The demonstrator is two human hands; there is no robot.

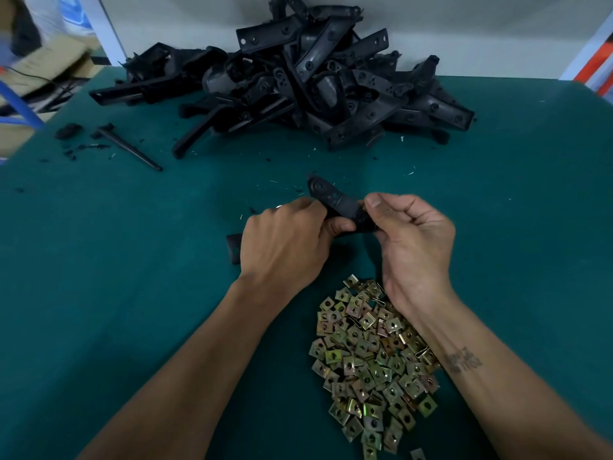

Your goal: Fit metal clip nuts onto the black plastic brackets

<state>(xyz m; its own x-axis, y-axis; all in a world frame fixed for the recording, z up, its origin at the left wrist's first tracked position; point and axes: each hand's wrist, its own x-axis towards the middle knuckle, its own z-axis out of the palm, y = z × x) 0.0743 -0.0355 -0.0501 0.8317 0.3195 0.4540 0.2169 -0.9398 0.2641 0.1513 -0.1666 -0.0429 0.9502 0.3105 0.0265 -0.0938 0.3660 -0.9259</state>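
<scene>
1. We see one black plastic bracket (335, 202) held above the green mat (132, 293), beyond the pile of clip nuts (371, 363).
2. Our left hand (285, 240) grips its near end; our right hand (411, 234) pinches the other side.
3. Bare mat separates it from the bracket heap (298, 81) at the far edge.

Heap of brackets (298, 78) at the far middle of the table (99, 260), against the wall. Loose rod (129, 147) and scraps left of the heap. One bracket (338, 207) held above mid-table between left hand (285, 240) and right hand (414, 237). Pile of clip nuts (368, 363) nearer, partly under the right forearm. Beside the left hand, perhaps that bracket's other end (234, 249)
</scene>
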